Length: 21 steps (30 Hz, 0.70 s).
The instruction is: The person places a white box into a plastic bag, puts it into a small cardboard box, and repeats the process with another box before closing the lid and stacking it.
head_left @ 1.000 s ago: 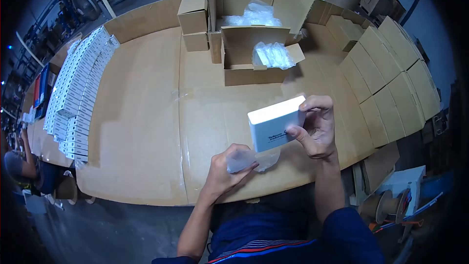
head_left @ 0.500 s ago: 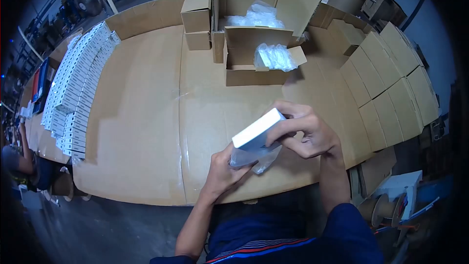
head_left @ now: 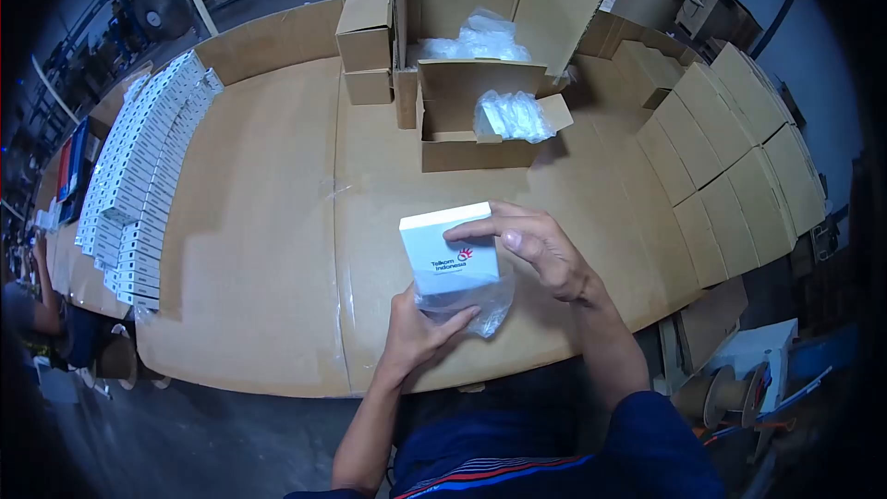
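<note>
Swung round from its slant half a second ago, one white box (head_left: 451, 263) now shows me its printed face, and my right hand (head_left: 545, 254) has come off its bunched hold to stretch fingers over the top right corner; whether they pinch, I can't tell. Below, my left hand (head_left: 416, 328) is clamped on one clear bag (head_left: 494, 305) and the box's foot, seemingly so the plastic stays snug round that lower end. So it's up between my hands, over the near side of the table (head_left: 259, 222). Ahead sits one open carton (head_left: 476, 157), facing me, perhaps for easy reach, with wrapped packs (head_left: 513, 117) I can't count. Two closed cartons (head_left: 365, 18) stack behind, and at left white boxes (head_left: 139, 185) stand in tight rows, probably to save room, too many to count!
</note>
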Tool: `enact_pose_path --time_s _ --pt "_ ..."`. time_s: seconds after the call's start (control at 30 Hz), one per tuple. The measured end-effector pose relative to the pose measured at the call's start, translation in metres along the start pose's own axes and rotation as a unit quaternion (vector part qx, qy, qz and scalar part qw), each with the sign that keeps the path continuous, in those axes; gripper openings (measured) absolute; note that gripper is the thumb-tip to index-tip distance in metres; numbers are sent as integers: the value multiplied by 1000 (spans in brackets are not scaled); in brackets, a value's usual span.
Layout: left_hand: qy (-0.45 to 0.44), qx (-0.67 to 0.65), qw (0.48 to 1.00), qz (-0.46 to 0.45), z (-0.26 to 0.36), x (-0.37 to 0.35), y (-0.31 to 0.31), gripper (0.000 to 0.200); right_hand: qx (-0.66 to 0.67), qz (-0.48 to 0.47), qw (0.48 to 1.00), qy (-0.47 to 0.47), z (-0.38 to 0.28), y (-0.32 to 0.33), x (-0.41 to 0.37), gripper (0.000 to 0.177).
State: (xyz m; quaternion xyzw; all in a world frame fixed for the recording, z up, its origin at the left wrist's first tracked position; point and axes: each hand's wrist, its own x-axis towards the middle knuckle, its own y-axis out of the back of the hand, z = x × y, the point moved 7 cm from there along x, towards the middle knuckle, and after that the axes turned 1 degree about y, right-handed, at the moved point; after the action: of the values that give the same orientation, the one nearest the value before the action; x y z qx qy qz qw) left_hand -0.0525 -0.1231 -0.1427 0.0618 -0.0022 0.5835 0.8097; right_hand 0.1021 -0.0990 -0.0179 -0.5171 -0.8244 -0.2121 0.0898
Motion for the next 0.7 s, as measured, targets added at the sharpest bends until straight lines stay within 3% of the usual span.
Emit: enact_pose_path --time_s 0.17,0.37,0.4,0.53,0.7 --pt "22 -66 998 -10 0 1 2 56 -5 19 999 -48 13 0 -9 52" --pt "82 -347 934 -16 -33 -5 -3 50 77 35 991 -100 38 -4 -24 51" --pt "76 -294 953 -6 -35 -5 -2 54 105 16 988 -115 43 -7 -27 48" --pt "49 -273 960 35 -34 -4 2 53 269 213 932 -115 61 -8 -48 58" --pt "15 -234 971 36 -38 1 5 53 354 284 877 -157 105 -29 -92 27"
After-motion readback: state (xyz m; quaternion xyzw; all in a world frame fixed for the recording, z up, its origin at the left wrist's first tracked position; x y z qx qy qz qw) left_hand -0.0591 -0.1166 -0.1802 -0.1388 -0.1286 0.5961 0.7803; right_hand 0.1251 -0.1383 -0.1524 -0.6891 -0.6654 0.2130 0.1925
